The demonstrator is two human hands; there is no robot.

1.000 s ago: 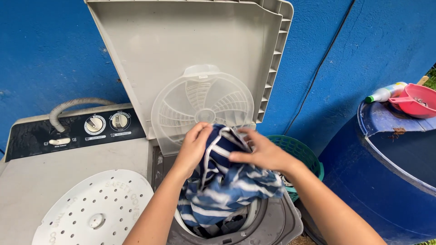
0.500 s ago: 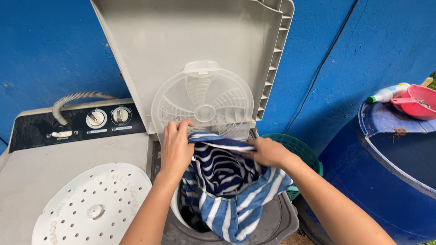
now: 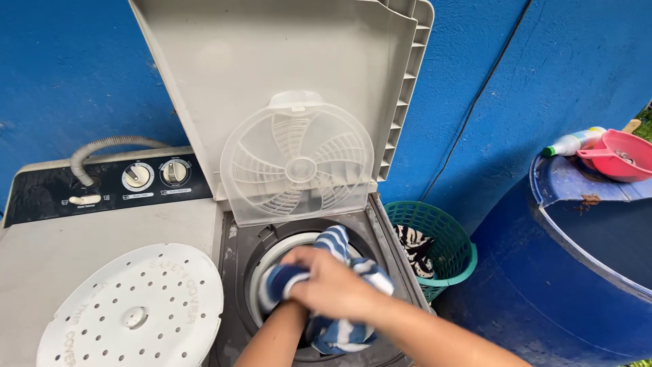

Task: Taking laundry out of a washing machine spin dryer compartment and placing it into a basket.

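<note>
A blue and white striped garment (image 3: 336, 242) is bunched in the round spin tub (image 3: 270, 256) of a grey twin-tub washing machine. My right hand (image 3: 333, 289) presses down on top of it, fingers closed over the cloth. From the bottom edge my left forearm (image 3: 275, 338) reaches into the tub beneath the right hand; the left hand itself is hidden under the cloth. The tub's grey lid (image 3: 272, 61) stands up, with a clear fan-patterned inner cover (image 3: 297, 163) leaning against it.
A white perforated disc (image 3: 132, 312) lies on the closed left lid below the knob panel (image 3: 136, 177) and grey hose (image 3: 102, 146). A green basket (image 3: 449, 238) with cloth stands to the right. Further right, a blue barrel (image 3: 591, 224) carries a pink bowl (image 3: 618, 153) and a bottle (image 3: 574, 141).
Both hands have dropped from chest height into the tub, pushing the striped garment down. The garment, held spread open before, is now bunched inside the tub.
</note>
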